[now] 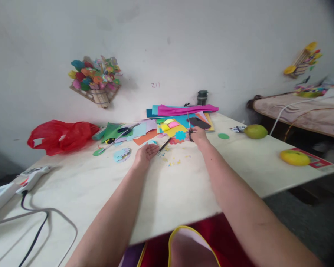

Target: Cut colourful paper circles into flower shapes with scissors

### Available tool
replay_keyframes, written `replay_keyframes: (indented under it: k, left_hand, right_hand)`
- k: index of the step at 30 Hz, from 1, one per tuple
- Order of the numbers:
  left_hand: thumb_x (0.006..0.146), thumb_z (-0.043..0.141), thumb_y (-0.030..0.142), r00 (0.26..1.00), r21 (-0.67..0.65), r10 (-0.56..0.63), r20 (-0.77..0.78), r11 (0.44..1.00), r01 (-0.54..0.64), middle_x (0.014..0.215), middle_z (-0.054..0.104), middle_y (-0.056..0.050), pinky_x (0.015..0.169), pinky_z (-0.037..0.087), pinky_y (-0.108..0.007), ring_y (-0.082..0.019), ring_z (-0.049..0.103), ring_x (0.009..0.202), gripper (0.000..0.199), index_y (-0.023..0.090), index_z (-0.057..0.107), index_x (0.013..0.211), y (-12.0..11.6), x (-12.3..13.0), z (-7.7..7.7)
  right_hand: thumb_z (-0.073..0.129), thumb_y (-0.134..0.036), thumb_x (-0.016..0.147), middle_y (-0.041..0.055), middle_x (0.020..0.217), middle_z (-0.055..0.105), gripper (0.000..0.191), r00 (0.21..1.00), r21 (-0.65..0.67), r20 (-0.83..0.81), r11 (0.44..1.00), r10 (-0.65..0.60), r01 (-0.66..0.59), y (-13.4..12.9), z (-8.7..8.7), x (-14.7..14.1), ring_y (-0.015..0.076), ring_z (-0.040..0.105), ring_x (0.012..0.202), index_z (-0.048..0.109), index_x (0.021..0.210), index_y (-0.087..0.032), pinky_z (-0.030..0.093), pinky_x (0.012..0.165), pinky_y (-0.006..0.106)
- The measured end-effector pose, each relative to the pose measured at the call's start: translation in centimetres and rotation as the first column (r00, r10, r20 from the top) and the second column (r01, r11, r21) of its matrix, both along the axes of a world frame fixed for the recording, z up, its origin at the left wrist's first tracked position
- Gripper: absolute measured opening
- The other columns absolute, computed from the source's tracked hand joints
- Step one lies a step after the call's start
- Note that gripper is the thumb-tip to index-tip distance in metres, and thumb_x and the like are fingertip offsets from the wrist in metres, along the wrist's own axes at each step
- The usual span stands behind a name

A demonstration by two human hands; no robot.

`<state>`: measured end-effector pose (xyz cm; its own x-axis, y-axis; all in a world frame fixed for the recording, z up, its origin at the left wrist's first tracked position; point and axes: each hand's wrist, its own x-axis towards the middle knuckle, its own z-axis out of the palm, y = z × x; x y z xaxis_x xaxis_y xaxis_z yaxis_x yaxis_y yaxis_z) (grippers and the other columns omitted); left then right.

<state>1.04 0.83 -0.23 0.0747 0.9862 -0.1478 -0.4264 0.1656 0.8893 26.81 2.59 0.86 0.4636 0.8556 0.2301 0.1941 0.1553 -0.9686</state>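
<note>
1. Currently gripping the scissors (189, 128) by their handles in the right hand (198, 136), just right of the blue flower (180, 136), and pointing them toward the wall (167, 48).
2. Opening the left hand (148, 152) palm up, left of the blue flower and nearer the body, with loosely extended fingers; resting close to the pencil (164, 145) and a pale blue cutout (151, 142), though not showing clearly whether touching either.
3. Lying flat among papers on the table (175, 196), in the case of the blue flower; partly overlapping a red cutout (173, 141) at its left.
4. Lying just beyond the blue flower: yellow paper (176, 130) and, to its right, black paper (199, 122); stretching farther back, a magenta sheet (187, 109).
5. Scattering nearer the body than the blue flower: small scraps (173, 161).
6. Sitting left of the blue flower, past the left hand: a cutout pile (122, 155), black-handled shears (124, 130) and, farthest out, a red bag (62, 137).
7. Resting right of the blue flower: a green disc (223, 136), then a green mango (255, 131) and a yellow mango (295, 157).
8. Standing behind the blue flower, to the right: a dark cup (202, 97).
</note>
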Motion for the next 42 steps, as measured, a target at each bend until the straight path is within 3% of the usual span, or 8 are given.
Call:
replay_keyframes:
  k: [4, 12, 19, 26, 29, 33, 38, 42]
  left_hand:
    - [0.089, 0.055, 0.026, 1.000, 0.008, -0.007, 0.001, 1.000, 0.007, 0.082, 0.076, -0.014, 0.092, 0.056, -0.036, -0.022, 0.075, 0.082, 0.021, 0.012, 0.070, 0.084, 0.0, -0.1, -0.1]
    - [0.093, 0.049, 0.026, 1.000, 0.009, -0.009, -0.008, 1.000, 0.009, 0.081, 0.076, -0.015, 0.092, 0.056, -0.035, -0.021, 0.075, 0.081, 0.028, 0.011, 0.069, 0.081, -0.3, 0.1, 0.2]
    - [0.094, 0.050, 0.026, 1.000, 0.009, -0.001, -0.012, 1.000, 0.001, 0.082, 0.075, -0.016, 0.093, 0.055, -0.036, -0.022, 0.075, 0.080, 0.027, 0.010, 0.068, 0.082, -0.3, 0.1, 0.2]
    - [0.094, 0.048, 0.026, 1.000, 0.002, -0.007, 0.026, 1.000, 0.007, 0.080, 0.075, -0.016, 0.094, 0.055, -0.039, -0.023, 0.075, 0.080, 0.028, 0.010, 0.067, 0.081, -0.3, 0.0, 0.2]
    - [0.093, 0.047, 0.027, 0.990, 0.072, 0.062, 0.124, 0.995, -0.072, 0.079, 0.075, -0.014, 0.093, 0.056, -0.040, -0.023, 0.076, 0.081, 0.028, 0.012, 0.066, 0.078, 0.0, -0.5, 0.5]
    - [0.089, 0.047, 0.028, 0.941, 0.199, 0.285, 0.184, 0.927, -0.319, 0.080, 0.075, -0.010, 0.093, 0.055, -0.037, -0.019, 0.075, 0.082, 0.026, 0.016, 0.064, 0.075, 0.9, -1.8, 0.8]
    - [0.079, 0.058, 0.032, 0.811, 0.325, 0.531, -0.244, 0.833, -0.447, 0.079, 0.074, -0.008, 0.087, 0.054, -0.035, -0.021, 0.072, 0.084, 0.018, 0.016, 0.067, 0.076, 1.8, -2.9, -0.1]
    - [0.077, 0.064, 0.031, 0.449, 0.355, 0.497, -0.743, 0.861, -0.365, 0.088, 0.076, -0.009, 0.091, 0.050, -0.040, -0.029, 0.070, 0.098, 0.019, 0.018, 0.073, 0.087, 1.5, -3.1, -0.2]
  right_hand:
    - [0.063, 0.001, 0.054, -0.0055, 0.045, 0.055, 0.026, 0.999, -0.143, -0.039, 0.990, -0.010, 0.005, 0.0, -0.2, 0.7, 0.0152, 0.057, 0.042, 0.066, 0.073, -0.017, 0.047, 0.043, 0.025]
    - [0.071, -0.005, 0.056, -0.0012, 0.049, 0.058, 0.016, 0.980, -0.133, 0.200, 0.990, -0.014, 0.041, 0.8, -1.4, 2.2, 0.0175, 0.060, 0.051, 0.067, 0.061, -0.019, 0.047, 0.050, 0.026]
    - [0.071, -0.011, 0.061, 0.0022, 0.058, 0.066, 0.012, 0.885, -0.226, 0.464, 0.970, 0.033, 0.083, -0.4, -0.6, 2.2, 0.0201, 0.065, 0.064, 0.072, 0.067, -0.022, 0.048, 0.059, 0.027]
    - [0.070, -0.014, 0.069, 0.0097, 0.095, 0.076, 0.021, 0.749, -0.361, 0.662, 0.889, 0.031, 0.283, -2.1, 1.4, 1.4, 0.0271, 0.070, 0.093, 0.078, 0.087, -0.023, 0.050, 0.074, 0.033]
    - [0.067, -0.019, 0.076, 0.0096, 0.109, 0.075, 0.026, 0.720, -0.369, 0.693, 0.872, 0.028, 0.322, -2.5, 1.9, 1.4, 0.0267, 0.069, 0.103, 0.078, 0.099, -0.025, 0.051, 0.078, 0.032]
    - [0.067, -0.026, 0.081, 0.0079, 0.118, 0.074, 0.035, 0.727, -0.312, 0.686, 0.909, 0.016, 0.274, -2.7, 2.3, 0.8, 0.0250, 0.069, 0.106, 0.075, 0.115, -0.025, 0.051, 0.081, 0.030]
    - [0.070, -0.029, 0.081, 0.0077, 0.105, 0.078, 0.038, 0.700, -0.245, 0.710, 0.959, 0.077, 0.142, -2.5, 1.9, -1.4, 0.0227, 0.071, 0.095, 0.074, 0.117, -0.019, 0.050, 0.075, 0.026]
    - [0.072, -0.034, 0.080, 0.0056, 0.101, 0.079, 0.029, 0.606, -0.221, 0.777, 0.975, 0.170, 0.010, -2.5, 0.9, -3.5, 0.0221, 0.070, 0.094, 0.078, 0.106, -0.022, 0.049, 0.074, 0.026]
